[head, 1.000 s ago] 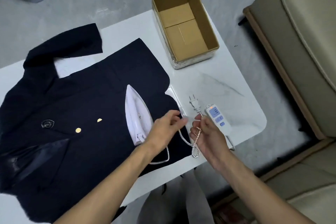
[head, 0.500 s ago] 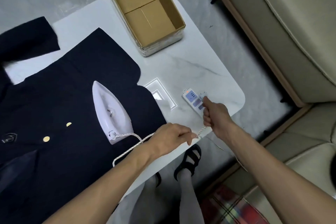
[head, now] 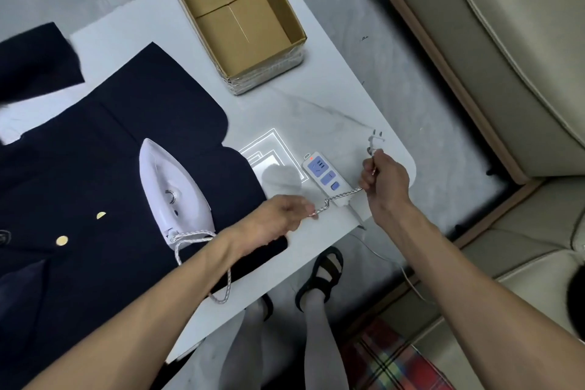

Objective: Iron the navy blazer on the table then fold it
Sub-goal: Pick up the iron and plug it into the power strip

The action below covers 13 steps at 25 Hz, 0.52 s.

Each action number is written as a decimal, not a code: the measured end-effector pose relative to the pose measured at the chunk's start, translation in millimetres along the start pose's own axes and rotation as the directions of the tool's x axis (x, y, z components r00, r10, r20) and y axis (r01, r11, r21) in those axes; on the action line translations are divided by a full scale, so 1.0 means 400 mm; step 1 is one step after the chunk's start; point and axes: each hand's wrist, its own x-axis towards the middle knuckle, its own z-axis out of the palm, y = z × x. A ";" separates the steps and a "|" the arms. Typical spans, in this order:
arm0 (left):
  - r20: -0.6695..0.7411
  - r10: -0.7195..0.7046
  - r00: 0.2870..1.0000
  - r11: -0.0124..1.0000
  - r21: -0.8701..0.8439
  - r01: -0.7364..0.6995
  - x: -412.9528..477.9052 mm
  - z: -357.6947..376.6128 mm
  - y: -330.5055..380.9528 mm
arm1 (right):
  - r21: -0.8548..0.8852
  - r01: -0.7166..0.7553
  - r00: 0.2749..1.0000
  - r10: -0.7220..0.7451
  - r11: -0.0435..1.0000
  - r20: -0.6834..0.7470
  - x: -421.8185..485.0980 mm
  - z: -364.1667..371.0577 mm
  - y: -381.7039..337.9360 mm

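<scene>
The right hand (head: 384,180) is curled round the braided cord (head: 340,196) close behind its plug (head: 375,139), which sticks out past the knuckles with its prongs pointing away from the person. The left hand (head: 278,218) pinches the same cord further along, so a short length runs nearly taut between the two. Right under that length lies the power strip (head: 323,172), just to the left of the right hand. Its long axis slants from the far left down toward the right wrist, sockets face up and a small red lamp glows at the far end (so it looks live). The right hand is plainly the nearer one, and my guess is that the next move is to turn the plug back and down into a socket, a short swing toward the left hand. Beyond the left hand the cord loops round to the heel of the white iron (head: 172,187), which sits sole down on the navy blazer (head: 95,168), nose pointing away. The blazer is spread flat over the left part of the table (head: 316,111), not yet ironed or folded as far as I can judge. Farther off stands an open cardboard box (head: 234,19).
</scene>
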 end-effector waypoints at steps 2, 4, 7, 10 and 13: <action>-0.128 0.196 0.972 0.941 0.304 -0.150 0.008 0.013 0.016 | -0.037 -0.025 1.000 0.025 0.999 0.001 0.001 -0.007 0.003; -0.206 0.384 0.900 0.856 0.444 -0.264 0.010 0.020 0.018 | 0.030 -0.076 0.997 0.076 0.997 -0.004 0.008 -0.015 0.002; -0.215 0.429 0.877 0.859 0.396 -0.323 -0.009 0.018 0.014 | 0.115 -0.114 0.993 0.117 0.987 -0.018 0.019 -0.022 -0.011; -0.166 0.419 0.893 0.863 0.377 -0.335 -0.032 0.033 -0.001 | -0.147 -0.064 0.998 0.063 0.987 -0.017 0.017 -0.024 0.000; -0.195 0.084 0.977 0.986 0.160 -0.053 -0.009 0.004 -0.033 | -0.453 -0.004 0.999 -0.021 0.891 -0.049 0.016 -0.036 0.030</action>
